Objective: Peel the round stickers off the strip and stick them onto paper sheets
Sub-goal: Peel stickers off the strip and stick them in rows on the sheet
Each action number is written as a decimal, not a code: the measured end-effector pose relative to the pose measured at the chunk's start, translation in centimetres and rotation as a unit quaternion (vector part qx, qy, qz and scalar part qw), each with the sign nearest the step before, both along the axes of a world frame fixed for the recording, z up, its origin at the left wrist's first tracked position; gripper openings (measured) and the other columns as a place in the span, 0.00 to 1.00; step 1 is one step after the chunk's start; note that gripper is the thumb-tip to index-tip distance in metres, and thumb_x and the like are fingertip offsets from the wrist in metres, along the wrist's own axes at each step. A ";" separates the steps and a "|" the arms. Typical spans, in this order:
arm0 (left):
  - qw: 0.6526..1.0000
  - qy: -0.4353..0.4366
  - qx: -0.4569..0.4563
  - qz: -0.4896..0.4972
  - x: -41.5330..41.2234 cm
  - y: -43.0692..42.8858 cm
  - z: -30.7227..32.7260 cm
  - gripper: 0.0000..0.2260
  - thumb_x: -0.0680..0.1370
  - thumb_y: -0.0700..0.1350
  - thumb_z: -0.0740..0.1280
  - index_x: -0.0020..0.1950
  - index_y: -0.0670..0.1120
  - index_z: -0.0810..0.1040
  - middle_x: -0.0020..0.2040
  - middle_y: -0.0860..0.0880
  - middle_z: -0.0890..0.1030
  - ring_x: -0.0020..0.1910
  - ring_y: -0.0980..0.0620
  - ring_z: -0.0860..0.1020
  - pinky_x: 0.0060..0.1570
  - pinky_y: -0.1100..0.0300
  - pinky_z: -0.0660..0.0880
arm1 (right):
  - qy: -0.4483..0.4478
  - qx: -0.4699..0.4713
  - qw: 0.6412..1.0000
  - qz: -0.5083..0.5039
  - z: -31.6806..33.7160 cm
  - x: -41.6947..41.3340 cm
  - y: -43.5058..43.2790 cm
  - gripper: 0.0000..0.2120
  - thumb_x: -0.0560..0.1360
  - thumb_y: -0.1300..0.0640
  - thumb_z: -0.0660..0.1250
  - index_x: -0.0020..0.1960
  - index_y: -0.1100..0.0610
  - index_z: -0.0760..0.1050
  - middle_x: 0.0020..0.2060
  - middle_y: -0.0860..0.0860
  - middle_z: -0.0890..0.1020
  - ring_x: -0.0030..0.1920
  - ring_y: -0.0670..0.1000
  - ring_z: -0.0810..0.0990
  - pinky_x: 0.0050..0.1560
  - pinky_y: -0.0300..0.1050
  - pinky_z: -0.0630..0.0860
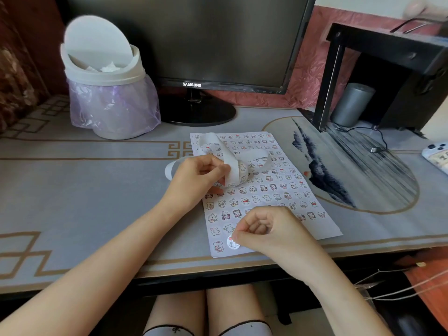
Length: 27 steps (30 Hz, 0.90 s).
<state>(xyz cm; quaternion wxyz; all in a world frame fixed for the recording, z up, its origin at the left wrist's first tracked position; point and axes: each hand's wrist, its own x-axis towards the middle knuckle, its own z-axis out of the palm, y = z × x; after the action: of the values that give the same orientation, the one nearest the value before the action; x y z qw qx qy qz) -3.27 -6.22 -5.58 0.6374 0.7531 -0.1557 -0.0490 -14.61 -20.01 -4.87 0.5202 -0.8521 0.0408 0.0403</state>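
My right hand [264, 231] is curled, with thumb and forefinger pinching the edge of a round sticker [232, 243] at the near corner of the paper sheet [331, 232]. I cannot tell whether the sticker lies fully flat. My left hand [198, 178], up and to the left of the right, grips the sticker strip [231, 166] between thumb and fingers. From that grip the white strip curls in loops, one behind my left hand and others past its fingertips over the sheet. The sheet lies flat on the tabletop [84, 185] under both hands, filled with rows of little cartoon stickers. Beyond my left hand stands a white bin [106, 76] with a purple liner, and a monitor [194, 40] stands beside it. Far to the right of my right hand lies a phone [436, 154].
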 end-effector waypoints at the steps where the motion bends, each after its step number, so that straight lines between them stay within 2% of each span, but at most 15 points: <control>1: 1.000 -0.001 0.001 0.001 0.0 0.0 0.0 0.07 0.77 0.40 0.67 0.44 0.37 0.80 0.37 0.43 0.82 0.35 0.53 0.80 0.40 0.60 0.81 | 0.000 -0.003 1.000 -0.001 0.0 0.0 0.0 0.06 0.67 0.60 0.74 0.33 0.52 0.80 0.30 0.45 0.81 0.31 0.40 0.74 0.36 0.33 0.70; 16: 1.000 0.003 0.004 -0.003 0.1 0.1 -0.1 0.07 0.77 0.41 0.67 0.43 0.39 0.80 0.36 0.45 0.81 0.35 0.53 0.80 0.39 0.61 0.81 | -0.024 -0.045 0.999 -0.017 -0.4 -0.3 0.2 0.04 0.67 0.58 0.73 0.35 0.53 0.79 0.26 0.40 0.77 0.29 0.40 0.71 0.36 0.36 0.71; 21: 1.000 -0.001 0.010 -0.005 0.1 0.1 -0.1 0.06 0.77 0.41 0.67 0.41 0.40 0.79 0.36 0.46 0.81 0.36 0.52 0.80 0.42 0.56 0.82 | -0.030 -0.067 0.997 -0.017 -0.5 -0.4 0.3 0.05 0.67 0.57 0.73 0.34 0.51 0.78 0.25 0.39 0.77 0.28 0.40 0.71 0.36 0.37 0.71; 27: 1.000 -0.009 0.014 -0.002 -0.1 0.1 0.1 0.07 0.77 0.41 0.67 0.39 0.43 0.78 0.37 0.44 0.82 0.36 0.52 0.80 0.39 0.60 0.81 | -0.037 -0.089 0.995 -0.008 -0.7 -0.4 0.2 0.06 0.67 0.56 0.73 0.38 0.50 0.76 0.27 0.38 0.76 0.29 0.40 0.71 0.38 0.38 0.70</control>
<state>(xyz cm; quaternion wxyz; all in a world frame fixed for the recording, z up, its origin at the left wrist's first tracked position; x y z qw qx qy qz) -3.37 -6.13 -5.51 0.6251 0.7621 -0.1623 -0.0454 -15.04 -19.77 -5.54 0.4438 -0.8956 0.0324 0.0010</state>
